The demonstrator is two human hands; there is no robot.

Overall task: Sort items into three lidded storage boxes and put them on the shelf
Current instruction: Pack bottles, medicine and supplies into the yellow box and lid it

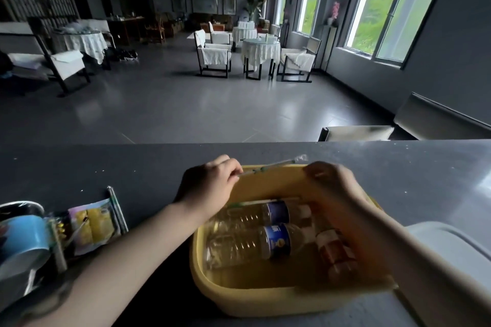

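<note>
Fingers (233,167) of our left hand (210,186) were curled around one end of a thin wrapped stick (273,164), pinching it just above the far rim of the yellow storage box (255,297); the stick ran to the right along that rim, its pale tip poking out past the box edge toward our right hand (334,183). Our right hand lay over the far right corner of the box with its fingers bent down over the rim, but it was blurred, and we could not tell whether they truly gripped the wall or only rested on it. We saw the box sitting open on the dark countertop (106,167), close to the near edge and between our two forearms. Inside it lay two clear plastic bottles (252,244) on their sides, one beyond the other, both with blue labels and their caps pointing right, and a smaller jar with a reddish label (336,252) lay at the right end under our right wrist. Another thin wrapped stick seemed to lie along the far inner wall behind the bottles, though it was partly hidden. Just right of the box rested a pale grey lid (451,244), touching or nearly touching it. Well apart on the left of the counter we saw a yellow snack packet (93,225), two thin sticks (117,210) beside it, and a blue cup (24,236) at the picture's edge.
</note>
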